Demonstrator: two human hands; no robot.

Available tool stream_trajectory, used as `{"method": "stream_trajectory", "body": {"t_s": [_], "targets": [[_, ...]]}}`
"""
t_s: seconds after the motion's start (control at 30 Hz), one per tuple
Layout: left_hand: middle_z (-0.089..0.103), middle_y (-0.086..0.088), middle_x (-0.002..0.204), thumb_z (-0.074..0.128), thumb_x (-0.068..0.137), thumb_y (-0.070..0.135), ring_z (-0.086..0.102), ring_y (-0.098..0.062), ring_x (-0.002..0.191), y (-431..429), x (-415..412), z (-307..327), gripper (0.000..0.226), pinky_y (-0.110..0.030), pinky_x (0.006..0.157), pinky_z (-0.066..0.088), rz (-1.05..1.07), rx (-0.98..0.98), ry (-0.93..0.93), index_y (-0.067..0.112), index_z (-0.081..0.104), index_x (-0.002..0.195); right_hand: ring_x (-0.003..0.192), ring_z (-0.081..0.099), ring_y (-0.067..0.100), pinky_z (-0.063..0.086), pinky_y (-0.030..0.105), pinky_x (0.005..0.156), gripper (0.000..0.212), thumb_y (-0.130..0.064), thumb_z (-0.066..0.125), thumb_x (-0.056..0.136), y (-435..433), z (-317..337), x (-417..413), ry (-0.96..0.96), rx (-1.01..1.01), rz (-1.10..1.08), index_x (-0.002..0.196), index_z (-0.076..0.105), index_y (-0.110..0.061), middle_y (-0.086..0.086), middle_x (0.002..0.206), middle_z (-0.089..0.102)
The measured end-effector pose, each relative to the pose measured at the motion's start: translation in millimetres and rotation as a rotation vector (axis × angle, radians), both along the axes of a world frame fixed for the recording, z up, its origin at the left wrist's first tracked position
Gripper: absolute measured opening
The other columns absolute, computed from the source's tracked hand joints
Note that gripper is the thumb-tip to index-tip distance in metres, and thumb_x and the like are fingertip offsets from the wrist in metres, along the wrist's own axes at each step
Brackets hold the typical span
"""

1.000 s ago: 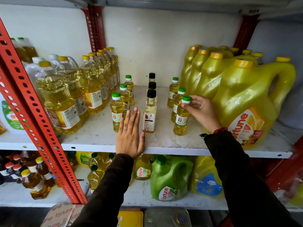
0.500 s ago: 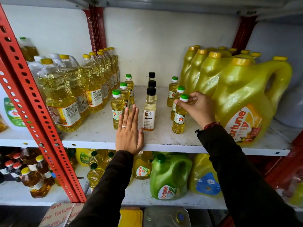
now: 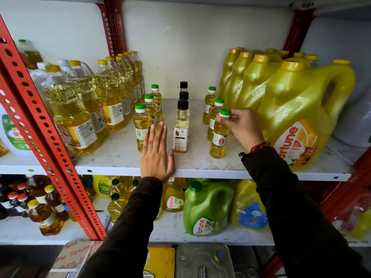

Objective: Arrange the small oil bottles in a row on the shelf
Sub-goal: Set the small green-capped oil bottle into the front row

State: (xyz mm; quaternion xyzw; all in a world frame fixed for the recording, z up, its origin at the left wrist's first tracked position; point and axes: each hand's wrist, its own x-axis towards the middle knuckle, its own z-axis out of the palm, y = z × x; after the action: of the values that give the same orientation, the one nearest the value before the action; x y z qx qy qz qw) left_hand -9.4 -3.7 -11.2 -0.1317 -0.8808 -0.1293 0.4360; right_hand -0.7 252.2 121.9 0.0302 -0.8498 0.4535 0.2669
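Note:
Small oil bottles stand in three front-to-back rows on the white shelf (image 3: 200, 169). The left row (image 3: 141, 127) has green caps, the middle row (image 3: 181, 127) has black caps, and the right row (image 3: 209, 103) has green caps. My right hand (image 3: 241, 127) pinches the green cap of the front right bottle (image 3: 219, 137), which stands upright on the shelf. My left hand (image 3: 156, 155) lies flat on the shelf, fingers together, between the left and middle rows, close to the front left bottle and holding nothing.
Tall clear oil bottles (image 3: 80, 109) crowd the shelf's left side. Big yellow jugs (image 3: 297, 117) fill the right. A red slotted upright (image 3: 40, 125) crosses at the left. The lower shelf holds a green jug (image 3: 204, 209) and more bottles.
My right hand has stayed on the front right bottle's cap, its fingers now closing on it from the side. My left hand has stayed flat on the shelf. The view has shifted slightly.

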Motion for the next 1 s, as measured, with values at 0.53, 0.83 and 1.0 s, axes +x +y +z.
{"method": "stream_trajectory", "body": {"t_s": [0.53,0.83,1.0], "targets": [[0.012,-0.012,0.175,0.031,0.100,0.036,0.004,-0.028,0.163,1,0,0,0.075,-0.041,0.133,-0.003,0.017,0.008,-0.026,0.004,0.019,0.167,0.080,0.068,0.010,0.056,0.025,0.080,0.029,-0.026,0.082,0.081,4,0,43,0.022,0.043,-0.027,0.107,0.078,-0.012,0.000,0.089,0.074],[0.013,-0.012,0.175,0.030,0.101,0.039,0.005,-0.027,0.163,2,2,1,0.074,-0.042,0.133,-0.002,0.005,0.027,-0.033,0.004,0.021,0.166,0.080,0.069,0.011,0.057,0.026,0.081,0.028,-0.024,0.083,0.080,2,4,51,0.006,0.023,-0.032,0.103,0.078,-0.010,0.005,0.094,0.077],[0.013,-0.012,0.175,0.031,0.101,0.039,0.003,-0.027,0.163,1,1,1,0.075,-0.042,0.133,-0.002,0.025,0.021,-0.033,0.004,0.020,0.166,0.083,0.068,0.012,0.055,0.025,0.081,0.030,-0.025,0.082,0.082,2,6,51,-0.022,0.055,-0.040,0.107,0.077,-0.011,0.006,0.098,0.077]]}}
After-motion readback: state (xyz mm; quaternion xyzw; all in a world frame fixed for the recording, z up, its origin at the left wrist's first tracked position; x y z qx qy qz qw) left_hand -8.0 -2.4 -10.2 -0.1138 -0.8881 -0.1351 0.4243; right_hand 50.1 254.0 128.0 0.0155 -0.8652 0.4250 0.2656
